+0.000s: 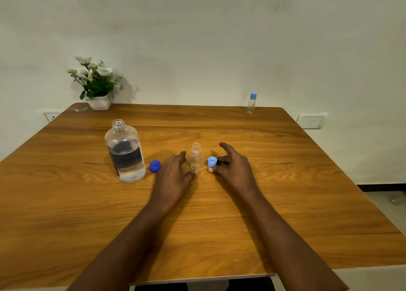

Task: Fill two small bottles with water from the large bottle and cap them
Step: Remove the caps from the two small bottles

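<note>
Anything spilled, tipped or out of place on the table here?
Nothing stands out. The large bottle and both small bottles stand upright, the loose caps lie beside their open bottles, and the table looks dry.

wall: plain white | table: wood-grain | flower pot: far-left corner | floor: grey

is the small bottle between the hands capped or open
Open. The small bottle stands upright with a bare neck, and its light blue cap sits on the table beside it, at the right hand.
</note>
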{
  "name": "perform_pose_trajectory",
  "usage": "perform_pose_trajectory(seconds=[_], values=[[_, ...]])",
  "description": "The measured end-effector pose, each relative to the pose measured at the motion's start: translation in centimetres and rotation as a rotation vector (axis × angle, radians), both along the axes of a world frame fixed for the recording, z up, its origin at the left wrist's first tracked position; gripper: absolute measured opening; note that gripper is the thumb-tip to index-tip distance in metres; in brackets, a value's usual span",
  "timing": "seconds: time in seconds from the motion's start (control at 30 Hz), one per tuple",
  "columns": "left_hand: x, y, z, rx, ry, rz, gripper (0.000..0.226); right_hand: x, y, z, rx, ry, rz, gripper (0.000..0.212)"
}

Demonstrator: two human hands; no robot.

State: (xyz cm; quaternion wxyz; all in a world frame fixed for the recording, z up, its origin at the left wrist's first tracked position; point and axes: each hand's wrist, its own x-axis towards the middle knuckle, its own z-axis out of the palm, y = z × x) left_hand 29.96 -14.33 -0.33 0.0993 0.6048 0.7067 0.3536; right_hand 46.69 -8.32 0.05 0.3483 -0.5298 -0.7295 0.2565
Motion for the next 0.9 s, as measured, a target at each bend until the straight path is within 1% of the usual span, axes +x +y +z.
perform_pose_trajectory(seconds=[0.07,0.17,0.27,0.33,0.4,0.63,0.77,0.9], values=[[0.2,-0.8,0.0,0.005,-0.02,0.019,0.069,0.1,-0.2,0.0,-0.014,0.019,0.004,0.083],[0.7,-2.3,-0.1,0.024,-0.034,0.051,0.067,0.3,-0.5,-0.2,-0.011,0.065,-0.009,0.067],[1.3,-4.2,-0.2,0.078,-0.039,0.063,0.052,1.0,-1.0,-0.1,0.005,0.08,-0.014,0.049],[1.9,-5.3,-0.2,0.092,0.005,0.041,0.042,1.5,-1.5,0.1,0.013,0.091,-0.026,0.043],[2.7,-6.2,0.0,0.092,0.052,0.012,0.038,1.9,-2.2,0.3,0.014,0.103,-0.041,0.039],[6.8,-6.7,0.3,0.077,0.106,-0.132,0.038,4.1,-4.1,0.4,-0.015,0.101,-0.035,0.032],[9.9,-5.6,0.3,0.065,0.113,-0.209,0.039,6.3,-4.2,0.3,-0.019,0.116,-0.089,0.032],[12.3,-3.6,0.3,0.051,0.121,-0.237,0.039,7.9,-3.1,0.2,0.001,0.131,-0.174,0.033]])
